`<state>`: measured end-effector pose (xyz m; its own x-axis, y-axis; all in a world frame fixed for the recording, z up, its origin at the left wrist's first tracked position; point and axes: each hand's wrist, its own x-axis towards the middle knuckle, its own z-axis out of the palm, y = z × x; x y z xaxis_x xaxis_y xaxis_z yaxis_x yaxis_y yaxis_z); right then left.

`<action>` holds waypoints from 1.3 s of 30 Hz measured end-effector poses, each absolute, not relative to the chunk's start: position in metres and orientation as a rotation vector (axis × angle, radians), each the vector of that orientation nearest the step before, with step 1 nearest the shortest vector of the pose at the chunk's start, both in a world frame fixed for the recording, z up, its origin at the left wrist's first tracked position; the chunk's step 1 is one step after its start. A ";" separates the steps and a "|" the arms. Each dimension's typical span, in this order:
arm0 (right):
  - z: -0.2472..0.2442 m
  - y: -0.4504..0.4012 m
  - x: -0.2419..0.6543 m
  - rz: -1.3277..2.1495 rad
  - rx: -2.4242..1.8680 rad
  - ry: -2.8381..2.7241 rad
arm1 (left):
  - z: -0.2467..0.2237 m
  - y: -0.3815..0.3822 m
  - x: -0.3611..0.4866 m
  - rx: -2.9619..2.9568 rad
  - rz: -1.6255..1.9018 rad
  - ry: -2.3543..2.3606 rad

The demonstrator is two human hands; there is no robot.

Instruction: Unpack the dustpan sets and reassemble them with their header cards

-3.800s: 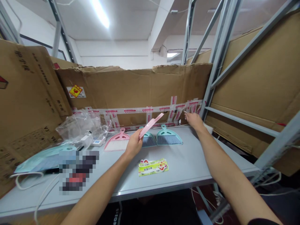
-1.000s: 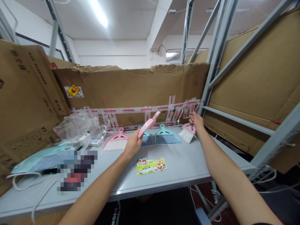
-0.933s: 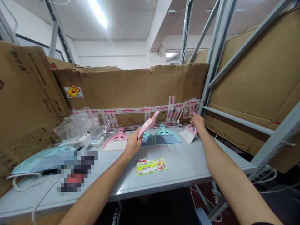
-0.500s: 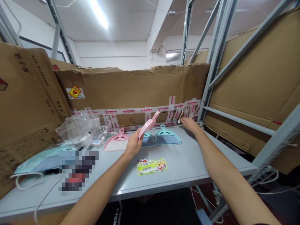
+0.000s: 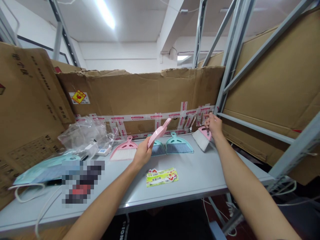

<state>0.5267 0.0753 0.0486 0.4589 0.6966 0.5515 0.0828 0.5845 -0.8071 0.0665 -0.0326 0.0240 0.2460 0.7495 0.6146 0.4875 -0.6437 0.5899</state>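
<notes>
Brown cardboard (image 5: 140, 96) closes off the far edge of a grey surface (image 5: 190, 173), and a steel rack (image 5: 232, 56) stands at the right. Pink-printed tape (image 5: 140, 117) runs across the cardboard just above the surface.

Far left of the surface: a teal packaged item (image 5: 42, 175), partly covered by a pixelated blur (image 5: 82, 181), with a clear plastic bag (image 5: 85, 135) behind it. A white cable (image 5: 25, 190) trails along the front.

Mid-surface, in a row near the cardboard: a pink-handled brush (image 5: 124, 150), then two teal brushes (image 5: 178, 145), the nearer-left one partly hidden by the left hand (image 5: 142, 155). A printed label strip (image 5: 162, 177) lies flat in front of them, apart from all three.

Left hand: closed around a pink dustpan (image 5: 158, 132), held up and tilted, clear of the surface, just in front of the teal brushes.

Right hand (image 5: 213, 126): fingers curled narrowly around the pink handle of a small brush (image 5: 202, 139), white bristles angled down. Contact between bristles and surface cannot be told.
</notes>
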 end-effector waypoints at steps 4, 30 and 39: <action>0.034 0.079 0.546 0.495 -0.879 -0.964 | 0.025 -0.033 0.066 2.273 1.345 1.180; 0.010 0.088 0.489 -0.046 -1.716 -2.013 | 0.026 -0.035 0.067 2.241 1.327 1.140; 0.005 0.098 0.477 0.243 -1.394 -1.658 | 0.025 -0.034 0.066 2.234 1.324 1.147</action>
